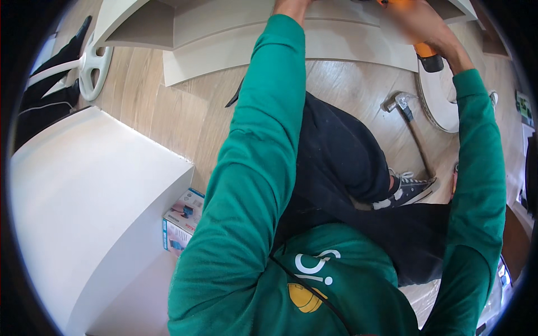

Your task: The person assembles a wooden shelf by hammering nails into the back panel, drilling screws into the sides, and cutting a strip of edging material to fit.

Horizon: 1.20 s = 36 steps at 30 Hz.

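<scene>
My right hand, blurred, is closed around an orange and black cordless drill at the upper right. The drill's handle and dark base stick out below my hand; its front end is largely hidden or cut off. The drill is over a pale, curved furniture panel that spans the top of the view. My left arm reaches up to the same piece, left of the drill. Only the wrist of my left hand shows; its fingers lie beyond the upper edge.
A hammer lies on the wood-look floor beside my shoe. Near it is a round white-topped piece. At left stand a white curved cabinet, a small printed box and a white slotted round base.
</scene>
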Each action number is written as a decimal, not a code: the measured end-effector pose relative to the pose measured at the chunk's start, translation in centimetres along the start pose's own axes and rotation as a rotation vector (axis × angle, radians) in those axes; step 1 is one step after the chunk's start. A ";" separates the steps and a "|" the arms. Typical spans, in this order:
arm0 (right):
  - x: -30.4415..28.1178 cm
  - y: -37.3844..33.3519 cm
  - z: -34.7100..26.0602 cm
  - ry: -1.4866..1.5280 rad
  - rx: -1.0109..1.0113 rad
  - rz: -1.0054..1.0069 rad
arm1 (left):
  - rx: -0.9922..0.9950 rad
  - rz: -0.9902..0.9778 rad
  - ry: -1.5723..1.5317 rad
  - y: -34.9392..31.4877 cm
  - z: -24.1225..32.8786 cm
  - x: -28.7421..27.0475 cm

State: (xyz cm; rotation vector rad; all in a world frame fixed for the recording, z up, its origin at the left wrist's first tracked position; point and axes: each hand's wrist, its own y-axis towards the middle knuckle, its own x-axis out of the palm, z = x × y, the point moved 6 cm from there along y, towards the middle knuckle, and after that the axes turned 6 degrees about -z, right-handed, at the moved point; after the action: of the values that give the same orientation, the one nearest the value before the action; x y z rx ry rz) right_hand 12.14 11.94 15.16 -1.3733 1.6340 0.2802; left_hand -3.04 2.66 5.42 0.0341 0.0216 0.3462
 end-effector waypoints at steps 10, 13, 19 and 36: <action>-0.2 1.0 0.6 -0.051 0.020 0.008 | -0.029 0.055 -0.124 0.2 -0.7 -0.1; -0.3 1.0 0.6 -0.070 0.038 -0.012 | -0.037 0.087 -0.151 0.2 -1.0 -0.1; -0.5 0.2 0.1 -0.029 -0.008 -0.015 | -0.070 0.095 -0.120 0.4 -1.2 -0.2; -1.0 1.6 -0.4 -0.062 -0.084 -0.016 | -0.020 0.129 -0.311 1.1 -2.5 -1.1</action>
State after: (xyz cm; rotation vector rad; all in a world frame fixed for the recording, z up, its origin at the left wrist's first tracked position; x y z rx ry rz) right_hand 10.46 12.90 15.50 -1.4257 1.5751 0.3821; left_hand -4.52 3.34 2.94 0.0694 -0.2926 0.4666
